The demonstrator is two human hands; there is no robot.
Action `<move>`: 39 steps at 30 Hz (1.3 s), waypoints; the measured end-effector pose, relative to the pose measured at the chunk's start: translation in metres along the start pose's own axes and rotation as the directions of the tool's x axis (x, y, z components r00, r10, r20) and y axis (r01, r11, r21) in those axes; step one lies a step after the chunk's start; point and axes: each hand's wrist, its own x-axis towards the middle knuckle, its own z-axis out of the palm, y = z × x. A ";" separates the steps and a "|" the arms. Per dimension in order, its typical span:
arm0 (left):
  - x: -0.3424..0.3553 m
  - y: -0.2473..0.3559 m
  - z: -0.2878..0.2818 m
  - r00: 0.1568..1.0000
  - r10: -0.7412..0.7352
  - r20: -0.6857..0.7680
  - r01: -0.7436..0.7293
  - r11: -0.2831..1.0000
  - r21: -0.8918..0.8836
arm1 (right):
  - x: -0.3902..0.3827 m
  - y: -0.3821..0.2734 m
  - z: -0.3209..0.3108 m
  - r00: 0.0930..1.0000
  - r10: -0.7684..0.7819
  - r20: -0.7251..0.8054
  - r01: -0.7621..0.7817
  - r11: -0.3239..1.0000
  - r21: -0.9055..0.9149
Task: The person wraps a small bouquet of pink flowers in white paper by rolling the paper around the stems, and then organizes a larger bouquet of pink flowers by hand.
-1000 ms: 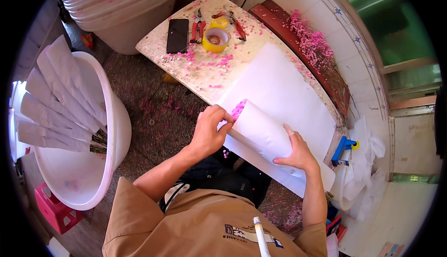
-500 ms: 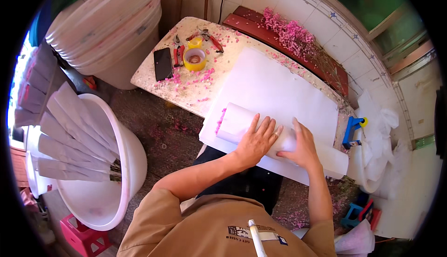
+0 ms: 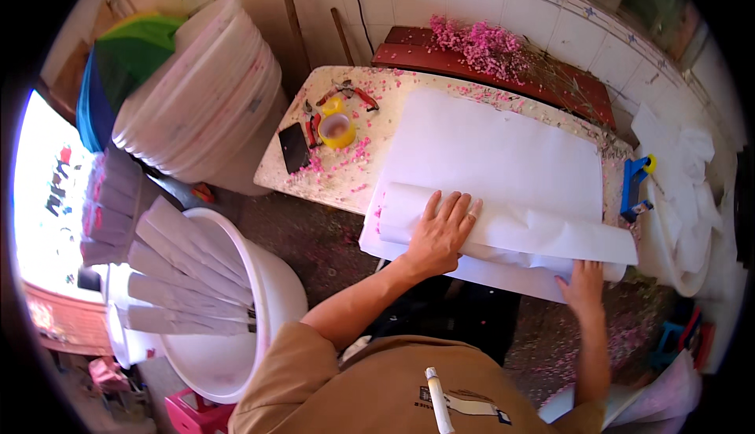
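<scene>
My left hand (image 3: 440, 233) lies open, fingers spread, on a white paper roll (image 3: 535, 228) that has pink petals (image 3: 379, 216) showing at its left end. My right hand (image 3: 583, 284) is at the roll's right end, thumb out to the side and fingertips partly hidden at the paper's lower edge. The roll rests on a large white sheet (image 3: 487, 139) on the speckled table (image 3: 271, 174). Near the table's left end are a black phone (image 3: 294, 149), a yellow tape roll (image 3: 338, 139) and red-handled cutters (image 3: 366, 98), amid loose petals.
A red plank (image 3: 582, 96) with pink flowers (image 3: 480, 52) runs behind the table. At left stand stacked white tubs (image 3: 197, 103) and a tub (image 3: 279, 292) of grey-wrapped bunches. A blue tape dispenser (image 3: 633, 186) sits at right. A pink stool (image 3: 189, 410) is at lower left.
The paper roll has turned flatter across the sheet. My left hand moved from its upper end to lying on top; my right hand moved right and down to the far end. The view has shifted.
</scene>
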 end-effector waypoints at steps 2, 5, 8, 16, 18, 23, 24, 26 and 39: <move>0.003 0.003 0.003 0.999 -0.030 -0.038 0.028 0.999 -0.044 | 0.021 0.010 -0.011 0.995 0.013 0.098 -0.022 0.995 0.093; 0.008 0.006 0.001 0.999 -0.038 -0.009 0.037 0.999 -0.039 | 0.041 0.003 -0.035 0.992 0.005 0.125 -0.023 0.989 0.143; 0.011 0.008 0.002 0.999 -0.035 0.001 0.035 0.999 -0.029 | 0.047 0.014 -0.020 0.997 -0.040 0.073 0.029 0.988 0.151; 0.000 0.007 0.004 0.999 -0.023 -0.027 0.023 1.000 -0.019 | 0.045 0.013 -0.003 0.999 -0.030 0.021 0.026 0.980 0.195; 0.001 0.007 0.005 0.999 -0.019 -0.040 0.018 1.000 -0.021 | 0.038 0.015 -0.001 1.000 -0.008 -0.028 0.013 0.982 0.189; 0.000 0.004 0.003 0.998 -0.038 -0.045 0.037 0.999 -0.034 | 0.032 0.014 0.006 0.997 0.037 -0.064 -0.027 0.987 0.159; 0.000 0.004 0.002 0.999 -0.033 -0.037 0.031 0.998 -0.046 | 0.030 0.015 0.006 0.998 0.034 -0.054 -0.026 0.989 0.146; 0.000 0.004 0.002 0.999 -0.032 -0.035 0.030 0.998 -0.061 | 0.026 0.022 0.011 0.999 0.024 -0.045 -0.018 0.992 0.127; 0.016 -0.001 -0.002 0.998 0.051 0.025 -0.049 0.994 -0.094 | -0.017 -0.041 -0.103 0.999 0.041 0.006 -0.041 0.999 -0.014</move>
